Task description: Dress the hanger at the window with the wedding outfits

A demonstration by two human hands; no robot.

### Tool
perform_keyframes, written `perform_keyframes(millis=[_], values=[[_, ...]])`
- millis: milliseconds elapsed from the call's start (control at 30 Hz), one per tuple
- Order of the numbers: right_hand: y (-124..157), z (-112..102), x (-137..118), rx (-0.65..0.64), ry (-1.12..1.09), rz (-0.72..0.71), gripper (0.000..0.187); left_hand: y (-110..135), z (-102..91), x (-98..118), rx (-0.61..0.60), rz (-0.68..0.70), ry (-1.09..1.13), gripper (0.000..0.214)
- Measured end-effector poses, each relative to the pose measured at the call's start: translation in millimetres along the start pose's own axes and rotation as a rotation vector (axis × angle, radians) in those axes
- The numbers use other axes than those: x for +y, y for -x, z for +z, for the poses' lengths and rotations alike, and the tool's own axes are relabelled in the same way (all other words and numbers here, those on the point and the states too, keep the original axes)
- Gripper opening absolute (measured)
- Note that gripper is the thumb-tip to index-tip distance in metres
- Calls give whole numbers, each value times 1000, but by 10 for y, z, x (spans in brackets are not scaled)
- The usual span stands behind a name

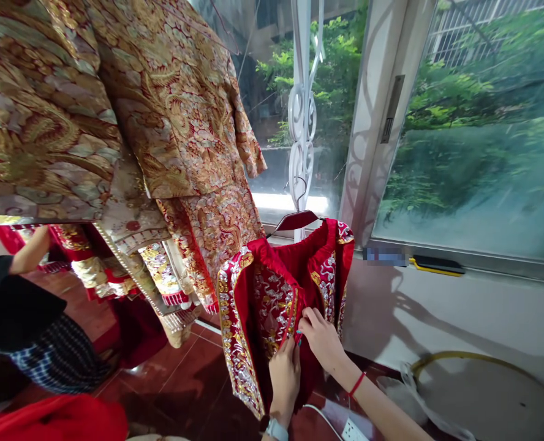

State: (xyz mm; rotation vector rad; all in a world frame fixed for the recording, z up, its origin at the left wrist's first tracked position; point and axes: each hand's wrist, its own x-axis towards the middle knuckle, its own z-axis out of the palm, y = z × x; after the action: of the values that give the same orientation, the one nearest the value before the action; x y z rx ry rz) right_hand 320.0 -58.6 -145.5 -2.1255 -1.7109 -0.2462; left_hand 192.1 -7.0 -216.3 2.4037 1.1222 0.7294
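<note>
A red jacket [239, 331] with silver and gold embroidery hangs by the window on a dark red hanger [297, 220], its front panels parted. My left hand [285, 375], wearing a watch, is closed on the piped edge of an inner front panel. Just above and to the right, my right hand [321, 338] pinches the same edge of red fabric; a red cord circles that wrist. The two hands nearly touch. My fingertips partly cover the edge, so any small fastener between them cannot be made out.
Gold brocade garments [184, 122] hang at left. Behind them a person in a dark top [15, 306] bends with arms reaching among the clothes. A power strip [352, 430], a plastic bag [403, 398] and a round yellow-rimmed frame [483, 392] lie low at right. Red cloth [56, 419] fills the lower left.
</note>
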Motion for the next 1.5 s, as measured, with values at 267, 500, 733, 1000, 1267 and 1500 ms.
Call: perform_keyframes(millis=[267,500,733,1000,1267,1500], values=[[26,-121,-84,-318,-411,139,15,111,-43,-66,-46,-116,78,31],[251,225,-357,-88,-563,262,22,138,-121,-63,-83,-130,136,40],[296,329,-392,33,-613,257,17,170,-166,-96,-77,-114,87,34],[424,464,-421,104,-755,301,9,174,-146,-105,-71,-112,113,35],[339,351,-427,-168,-1335,498,23,184,-98,-164,-88,-112,162,36],[11,-112,-382,5,-1824,824,36,155,53,-298,37,-59,116,35]])
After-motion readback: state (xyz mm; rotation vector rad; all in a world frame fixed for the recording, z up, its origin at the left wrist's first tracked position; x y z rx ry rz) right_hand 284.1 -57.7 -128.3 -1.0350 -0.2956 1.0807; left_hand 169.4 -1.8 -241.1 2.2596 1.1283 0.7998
